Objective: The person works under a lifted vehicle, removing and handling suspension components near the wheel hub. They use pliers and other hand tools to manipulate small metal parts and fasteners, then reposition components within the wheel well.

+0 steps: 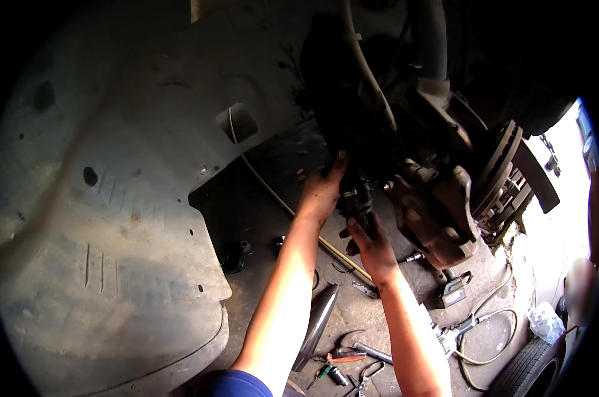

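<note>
Inside the wheel well, a black ribbed shaft joint (357, 196) stands between my hands, its upper end lost in shadow. My right hand (372, 248) is closed around the lower end of this joint from below, fingers bent. Along its left side reaches my left hand (320, 193), one digit pointing up; its other fingers disappear in the dark, so its grip does not show. Just right of the joint hangs a rusty brake caliper (438, 218), with the brake disc (501, 162) beyond it.
A grey wheel-arch panel (127, 198) fills the left side. A yellowish hose (273, 192) runs behind my forearms. On the floor lie orange-handled pliers (345, 356), a cordless tool (453, 291), an air tool (450, 336) with its hose, and a tyre (527, 370).
</note>
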Tool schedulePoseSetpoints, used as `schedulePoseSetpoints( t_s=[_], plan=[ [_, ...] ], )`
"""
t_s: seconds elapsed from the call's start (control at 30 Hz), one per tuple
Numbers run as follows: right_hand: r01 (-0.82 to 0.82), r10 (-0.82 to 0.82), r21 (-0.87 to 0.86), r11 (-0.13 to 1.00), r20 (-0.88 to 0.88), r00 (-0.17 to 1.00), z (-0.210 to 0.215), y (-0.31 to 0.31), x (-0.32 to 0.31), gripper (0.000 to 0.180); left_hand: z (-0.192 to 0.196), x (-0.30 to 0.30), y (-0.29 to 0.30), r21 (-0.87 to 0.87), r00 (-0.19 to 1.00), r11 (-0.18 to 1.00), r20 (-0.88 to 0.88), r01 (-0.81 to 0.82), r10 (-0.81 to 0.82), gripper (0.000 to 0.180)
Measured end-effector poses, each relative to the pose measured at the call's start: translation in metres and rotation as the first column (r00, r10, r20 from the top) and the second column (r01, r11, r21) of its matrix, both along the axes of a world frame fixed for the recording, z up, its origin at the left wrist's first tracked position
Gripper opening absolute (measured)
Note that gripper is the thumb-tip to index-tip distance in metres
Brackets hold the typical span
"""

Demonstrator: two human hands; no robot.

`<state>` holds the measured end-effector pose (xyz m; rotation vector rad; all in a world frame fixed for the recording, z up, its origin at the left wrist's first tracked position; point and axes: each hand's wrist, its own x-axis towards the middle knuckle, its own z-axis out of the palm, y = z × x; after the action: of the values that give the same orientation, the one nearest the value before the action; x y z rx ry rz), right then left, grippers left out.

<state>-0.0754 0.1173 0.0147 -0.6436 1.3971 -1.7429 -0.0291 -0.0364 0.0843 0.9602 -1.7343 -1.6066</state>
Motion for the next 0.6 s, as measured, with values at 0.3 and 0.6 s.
schedulePoseSetpoints(
  t_s=[0.3, 0.6],
  plan=[
    [0.112, -0.110, -0.009, 0.994, 0.141, 0.984, -0.044, 0.053, -0.003, 0.045, -0.051, 0.006, -0.011, 0.121, 0.945, 0.952, -0.137, -0.282, 0.297, 0.059],
    [-0.365, 0.290, 0.217, 0.906, 0.312, 0.905, -0.074, 0.056, 0.030, 0.037, -0.079, 0.050, 0.025, -0.237, 0.912, 0.890, 0.036, -0.389, 0.409, 0.037]
  ],
)
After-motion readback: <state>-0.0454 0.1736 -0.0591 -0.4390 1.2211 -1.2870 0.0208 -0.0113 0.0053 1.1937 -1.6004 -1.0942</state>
